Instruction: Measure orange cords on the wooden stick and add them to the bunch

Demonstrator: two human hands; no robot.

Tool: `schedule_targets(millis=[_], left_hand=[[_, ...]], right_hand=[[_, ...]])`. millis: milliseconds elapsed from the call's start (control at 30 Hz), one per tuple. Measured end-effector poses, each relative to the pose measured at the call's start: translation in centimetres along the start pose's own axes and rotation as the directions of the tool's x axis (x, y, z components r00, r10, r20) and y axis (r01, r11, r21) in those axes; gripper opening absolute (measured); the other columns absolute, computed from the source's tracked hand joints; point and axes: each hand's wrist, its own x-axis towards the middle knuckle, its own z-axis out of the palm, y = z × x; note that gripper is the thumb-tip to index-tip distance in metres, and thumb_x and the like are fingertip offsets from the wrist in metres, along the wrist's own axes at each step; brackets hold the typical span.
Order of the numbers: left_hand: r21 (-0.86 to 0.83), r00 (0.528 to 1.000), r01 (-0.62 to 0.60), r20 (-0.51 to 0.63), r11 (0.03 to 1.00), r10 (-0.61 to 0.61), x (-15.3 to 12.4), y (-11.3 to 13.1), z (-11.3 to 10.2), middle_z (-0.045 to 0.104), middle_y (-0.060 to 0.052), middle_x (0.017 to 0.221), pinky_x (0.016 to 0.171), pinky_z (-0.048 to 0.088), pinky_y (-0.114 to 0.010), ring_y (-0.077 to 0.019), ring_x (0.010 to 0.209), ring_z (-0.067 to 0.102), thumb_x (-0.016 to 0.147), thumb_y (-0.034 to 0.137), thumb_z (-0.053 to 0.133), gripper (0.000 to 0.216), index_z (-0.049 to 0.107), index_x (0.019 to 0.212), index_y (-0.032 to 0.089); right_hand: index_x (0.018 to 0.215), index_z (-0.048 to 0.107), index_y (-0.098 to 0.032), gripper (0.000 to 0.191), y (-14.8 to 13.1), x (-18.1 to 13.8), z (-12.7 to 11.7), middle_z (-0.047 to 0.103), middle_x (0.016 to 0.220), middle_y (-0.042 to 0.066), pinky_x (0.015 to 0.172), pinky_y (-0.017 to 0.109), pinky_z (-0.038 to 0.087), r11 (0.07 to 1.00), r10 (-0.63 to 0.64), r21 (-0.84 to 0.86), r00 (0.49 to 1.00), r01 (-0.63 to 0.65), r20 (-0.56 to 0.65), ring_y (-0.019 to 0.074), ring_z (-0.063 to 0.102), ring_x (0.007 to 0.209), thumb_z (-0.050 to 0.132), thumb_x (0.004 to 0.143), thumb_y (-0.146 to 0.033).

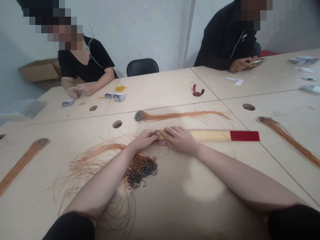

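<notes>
My left hand (146, 138) and my right hand (178, 139) meet at the left end of a long wooden strip (212, 135) with a red end (245, 136). Both have their fingers curled and pinch at that end, near a small red-edged piece (162, 143). What each pinches is too small to name. Under my left forearm lies a heap of dark fish hooks (141, 170) with loose orange lines (100, 160) spreading left.
A tidy bundle of hooked orange lines (180, 115) lies beyond the strip; more bundles lie at the right (290, 140) and left (22, 163). Round holes (117, 124) pierce the tabletop. Red pliers (197, 90) sit in one hole. Two people sit across the table.
</notes>
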Motion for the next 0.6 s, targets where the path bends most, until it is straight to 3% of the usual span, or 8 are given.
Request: schedule_targets(millis=[300,600], left_hand=[[0.040,0.999,-0.030,0.038,0.999,0.029,-0.21,0.81,0.05,0.057,0.001,0.064,0.058,0.043,-0.021,-0.0097,0.058,0.052,0.081,0.034,0.052,0.023,0.061,0.080,0.013],[0.101,1.000,0.001,-0.010,0.995,0.000,-0.34,0.31,-0.29,0.058,0.001,0.062,0.054,0.037,-0.021,-0.0092,0.056,0.050,0.080,0.029,0.051,0.020,0.059,0.072,0.012]], right_hand=[[0.131,0.039,-0.012,0.044,-0.18,0.06,-0.54,0.052,0.118,0.015,0.078,0.035,0.036,1.000,0.006,-0.019,1.000,-0.006,0.029,0.0236,0.048,0.096,0.033,0.094,-0.033],[0.131,0.040,-0.009,0.043,-0.07,-0.15,-0.17,0.052,0.120,0.015,0.079,0.035,0.037,0.999,-0.036,-0.021,0.999,0.036,-0.011,0.0241,0.048,0.098,0.032,0.094,-0.030]])
